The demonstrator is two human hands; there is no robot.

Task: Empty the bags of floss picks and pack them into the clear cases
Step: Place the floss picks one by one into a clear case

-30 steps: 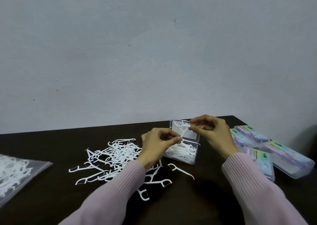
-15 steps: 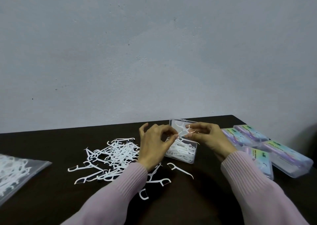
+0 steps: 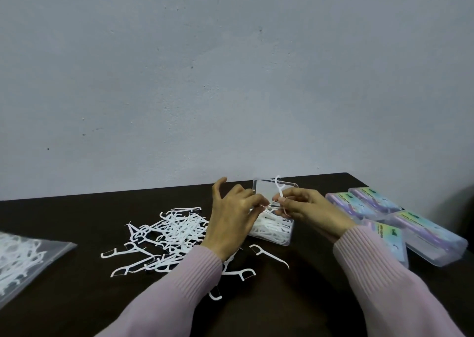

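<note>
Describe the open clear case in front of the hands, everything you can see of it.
The open clear case is a small box of see-through plastic, standing on the dark table. Its lid is raised at the far side. White floss picks lie piled inside the base. The left hand and right hand hold picks just above it, partly hiding it; whether either touches it cannot be told.
</note>
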